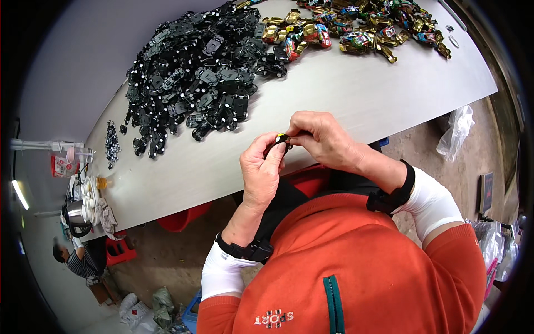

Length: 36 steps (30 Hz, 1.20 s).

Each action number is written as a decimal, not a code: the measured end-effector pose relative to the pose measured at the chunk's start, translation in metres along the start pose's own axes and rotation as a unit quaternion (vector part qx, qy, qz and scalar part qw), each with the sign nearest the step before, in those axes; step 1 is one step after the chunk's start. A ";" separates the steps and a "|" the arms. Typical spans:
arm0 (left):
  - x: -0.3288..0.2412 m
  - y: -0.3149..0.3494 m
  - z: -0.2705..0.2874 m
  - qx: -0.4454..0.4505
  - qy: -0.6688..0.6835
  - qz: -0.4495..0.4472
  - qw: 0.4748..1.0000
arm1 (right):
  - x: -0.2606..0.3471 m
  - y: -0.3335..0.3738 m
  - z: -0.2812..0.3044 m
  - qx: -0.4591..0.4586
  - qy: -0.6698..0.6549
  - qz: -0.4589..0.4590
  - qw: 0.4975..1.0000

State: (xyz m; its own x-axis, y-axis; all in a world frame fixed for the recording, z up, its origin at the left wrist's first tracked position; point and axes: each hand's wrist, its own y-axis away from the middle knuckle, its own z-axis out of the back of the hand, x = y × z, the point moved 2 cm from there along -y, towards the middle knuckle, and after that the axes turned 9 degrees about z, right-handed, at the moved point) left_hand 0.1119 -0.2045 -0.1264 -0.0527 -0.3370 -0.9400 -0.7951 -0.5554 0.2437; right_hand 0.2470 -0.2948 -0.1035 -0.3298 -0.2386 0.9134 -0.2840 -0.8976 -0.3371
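Observation:
Close in front of my body, near the table's front edge, my left hand (260, 173) pinches a small dark toy car part (282, 138) with a yellow patch between thumb and fingers. The fingers of my right hand (325, 142) are closed against its right side; the fingertips partly hide it. Beyond my hands a large heap of black toy car chassis (208, 75) with small wheels covers the left of the table. Shiny gold, red and multicoloured toy car bodies (359, 40) lie in a pile at the far right.
The pale table (356, 89) curves around in front of me. A small group of shiny little parts (112, 146) lies left of the black heap. Cups on a tray (89, 203) and a cloth (105, 217) are at the left end. Red stools (119, 250) stand below; a person (83, 259) is at lower left.

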 end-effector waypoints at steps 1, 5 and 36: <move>-0.002 0.000 -0.003 -0.016 -0.023 -0.005 1.000 | 0.001 0.000 -0.002 -0.018 0.077 0.059 0.995; -0.013 -0.002 -0.007 -0.008 0.003 0.023 1.000 | -0.005 0.000 0.004 -0.043 -0.056 -0.047 0.996; 0.182 -0.019 0.048 0.003 0.168 0.447 0.879 | -0.042 0.031 0.140 -0.260 0.043 -0.214 0.941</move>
State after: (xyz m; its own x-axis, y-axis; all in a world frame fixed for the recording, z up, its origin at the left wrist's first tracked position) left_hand 0.0883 -0.2189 -0.3140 -0.4770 -0.8424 -0.2506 -0.5297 0.0480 0.8468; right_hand 0.3778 -0.3644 -0.1199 -0.1511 0.1546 0.9764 -0.8019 -0.5967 -0.0296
